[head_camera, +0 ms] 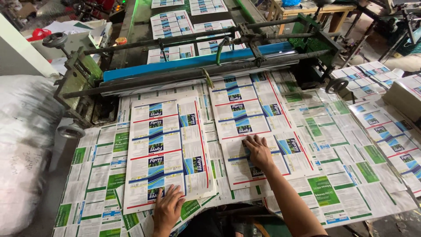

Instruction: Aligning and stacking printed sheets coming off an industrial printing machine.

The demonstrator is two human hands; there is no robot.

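Print shop bench buried in printed label sheets, machine at the back.

The worktable (368, 193) is papered over with white sheets carrying green and blue blocks, and a roller machine with a blue bar (197, 61) runs across the far side, cluttered workshop behind it. Left hand (168, 210) lies flat, fingers spread, on the near edge of the left sheet stack (166, 149). Right hand (258, 151) presses flat, fingers slightly apart, on the right sheet stack (254, 127). 2 stacks side by side.

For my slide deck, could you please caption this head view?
Left hand and right hand press flat on two stacks of printed sheets below a roller machine.
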